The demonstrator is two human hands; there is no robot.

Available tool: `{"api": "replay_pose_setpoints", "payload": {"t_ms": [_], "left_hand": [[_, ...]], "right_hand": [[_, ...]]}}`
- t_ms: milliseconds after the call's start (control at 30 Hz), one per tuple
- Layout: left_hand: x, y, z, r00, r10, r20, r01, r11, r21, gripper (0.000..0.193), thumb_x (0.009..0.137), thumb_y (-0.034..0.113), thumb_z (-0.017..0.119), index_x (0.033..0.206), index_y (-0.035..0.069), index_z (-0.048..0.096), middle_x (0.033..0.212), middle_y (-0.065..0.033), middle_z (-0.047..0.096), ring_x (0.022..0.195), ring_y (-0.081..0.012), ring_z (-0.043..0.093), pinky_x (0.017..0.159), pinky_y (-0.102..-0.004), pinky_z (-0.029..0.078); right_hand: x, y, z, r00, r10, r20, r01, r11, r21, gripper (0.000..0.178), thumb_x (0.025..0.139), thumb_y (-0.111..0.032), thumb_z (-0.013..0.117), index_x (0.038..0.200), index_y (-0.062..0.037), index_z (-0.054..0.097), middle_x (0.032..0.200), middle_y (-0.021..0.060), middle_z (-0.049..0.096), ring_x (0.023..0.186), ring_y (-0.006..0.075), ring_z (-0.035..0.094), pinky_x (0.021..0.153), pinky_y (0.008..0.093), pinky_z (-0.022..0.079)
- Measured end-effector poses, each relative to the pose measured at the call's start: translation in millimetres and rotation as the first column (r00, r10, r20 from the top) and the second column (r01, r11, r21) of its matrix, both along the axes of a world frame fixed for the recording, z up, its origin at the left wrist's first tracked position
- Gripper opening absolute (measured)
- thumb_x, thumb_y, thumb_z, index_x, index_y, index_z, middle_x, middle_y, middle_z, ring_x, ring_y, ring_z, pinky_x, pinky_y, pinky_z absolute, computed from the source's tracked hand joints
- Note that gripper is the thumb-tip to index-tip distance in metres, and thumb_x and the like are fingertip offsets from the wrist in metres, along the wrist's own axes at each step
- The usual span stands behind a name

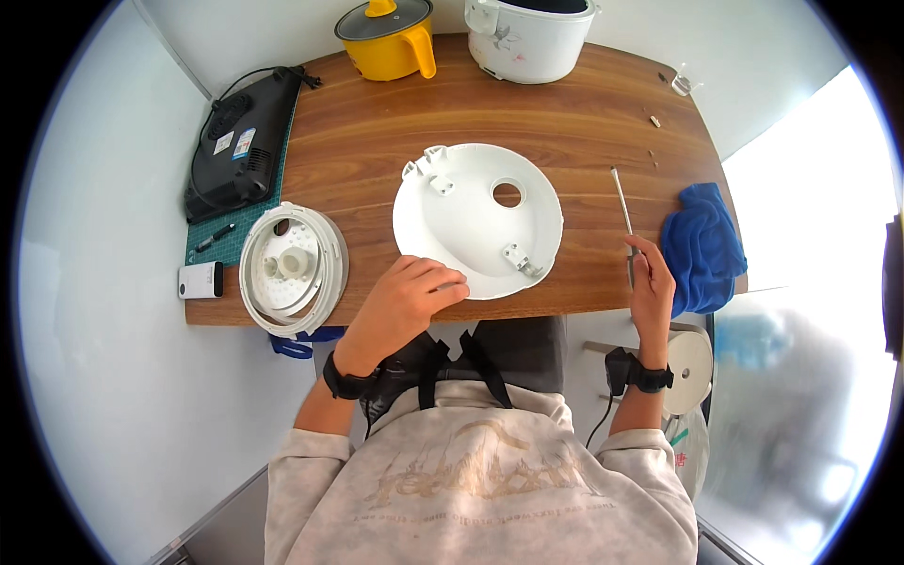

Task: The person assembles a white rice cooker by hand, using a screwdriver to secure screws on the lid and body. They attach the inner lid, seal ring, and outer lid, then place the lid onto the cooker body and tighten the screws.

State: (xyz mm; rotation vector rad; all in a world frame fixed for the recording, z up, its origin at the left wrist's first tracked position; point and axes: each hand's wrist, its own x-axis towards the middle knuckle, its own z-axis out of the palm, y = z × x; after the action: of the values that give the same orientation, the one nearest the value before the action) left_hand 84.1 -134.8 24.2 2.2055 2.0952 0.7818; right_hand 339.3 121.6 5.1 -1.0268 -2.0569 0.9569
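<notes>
A round white plastic lid cover (452, 217) lies inside-up near the front of the table, with a round hole and small hinge and latch fittings. My left hand (403, 299) is closed at its near-left rim, fingers over the edge. My right hand (652, 292) is closed around the handle of a screwdriver (621, 200), whose thin metal shaft points away from me. The screwdriver is apart from the cover. To the left, a white ringed lid part (331, 254) with a perforated inner plate sits at the front edge, slightly over it.
A blue cloth (702, 247) lies at the right edge. A yellow pot (381, 55) and a white rice cooker body (529, 42) stand at the back. Left are a black appliance (247, 141), green cutting mat (226, 247), pen (215, 237) and white power bank (198, 281). Small bits lie back right.
</notes>
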Motion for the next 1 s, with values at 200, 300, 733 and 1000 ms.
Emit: {"api": "replay_pose_setpoints", "payload": {"t_ms": [200, 300, 733, 1000], "left_hand": [[9, -1, -6, 0.998, 0.050, 0.040, -0.049, 0.998, -0.028, 0.028, 0.081, -0.006, 0.064, 0.102, 0.012, 0.070, 0.111, 0.0025, 0.069, 0.108, -0.0210, 0.062, 0.100, -0.0391, 0.046], [8, -2, -6, 0.998, 0.065, -0.026, -0.066, 0.997, -0.032, 0.030, 0.081, -0.006, 0.065, 0.103, 0.013, 0.071, 0.111, 0.0025, 0.069, 0.115, -0.0204, 0.060, 0.110, -0.0441, 0.042], [-42, 5, 27, 0.742, 0.452, 0.495, -0.499, 0.866, -0.042, 0.050, 0.094, 0.024, 0.074, 0.137, 0.006, 0.056, 0.135, -0.0146, 0.060, 0.121, -0.0278, 0.060, 0.103, -0.0398, 0.047], [-82, 47, -11, 0.414, 0.485, 0.771, -0.470, 0.838, -0.275, 0.070, 0.099, 0.039, 0.067, 0.150, 0.000, 0.041, 0.134, -0.0239, 0.060, 0.115, -0.0265, 0.062, 0.095, -0.0366, 0.051]], "right_hand": [[-9, -7, 1, 0.977, 0.039, -0.208, -0.096, 0.957, -0.272, 0.022, 0.098, -0.001, 0.058, 0.117, -0.0038, 0.067, 0.087, -0.0006, 0.058, 0.075, 0.0069, 0.047, 0.067, 0.0226, 0.039], [-19, -16, 5, 0.970, 0.107, -0.216, -0.167, 0.944, -0.284, 0.022, 0.097, -0.003, 0.062, 0.118, -0.0048, 0.066, 0.087, -0.0018, 0.056, 0.075, 0.0061, 0.046, 0.067, 0.0222, 0.039], [-53, -48, 18, 0.959, 0.226, -0.170, -0.269, 0.913, -0.305, 0.027, 0.093, -0.003, 0.062, 0.119, -0.0047, 0.066, 0.092, 0.0006, 0.062, 0.074, 0.0068, 0.047, 0.068, 0.0229, 0.041], [-39, -47, 36, 0.972, 0.209, -0.103, -0.226, 0.954, -0.195, 0.033, 0.089, -0.001, 0.061, 0.121, -0.0044, 0.063, 0.086, 0.0024, 0.067, 0.070, 0.0069, 0.050, 0.065, 0.0230, 0.042]]}}
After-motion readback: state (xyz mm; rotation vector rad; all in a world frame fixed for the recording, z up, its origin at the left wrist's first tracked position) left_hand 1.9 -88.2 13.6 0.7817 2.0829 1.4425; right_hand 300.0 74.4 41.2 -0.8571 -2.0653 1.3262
